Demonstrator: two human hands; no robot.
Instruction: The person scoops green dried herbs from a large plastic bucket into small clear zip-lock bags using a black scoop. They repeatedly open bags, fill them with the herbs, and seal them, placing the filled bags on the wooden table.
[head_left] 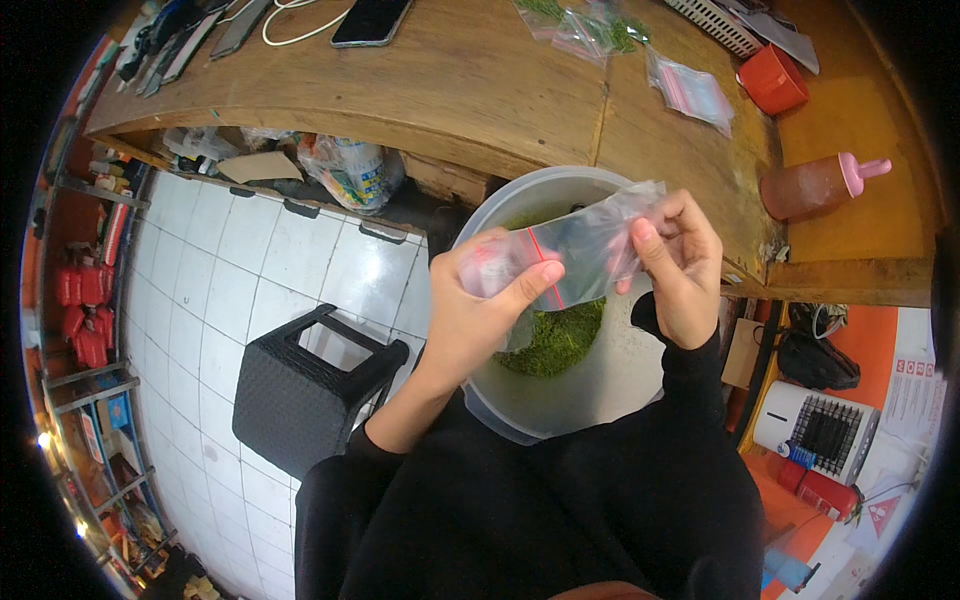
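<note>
A clear zip bag [585, 260] with a red seal line is stretched between my two hands, above the tub. My left hand [465, 310] grips it by the sealed end, the thumb lying near the red line. On the other end, my right hand [685, 270] pinches the plastic between thumb and fingers. Whether the bag holds anything, I cannot tell. Beneath it stands a round whitish plastic tub [630, 375], with a heap of finely cut green plant matter [555, 345] inside. My hands and the bag hide part of the tub.
A wooden table [480, 90] borders the tub, bearing a phone [371, 22], stacked zip bags [692, 92], filled bags of greens [590, 35], a red cup [773, 80] and a pink-capped bottle [815, 188]. A black stool [300, 390] stands left on white tiles.
</note>
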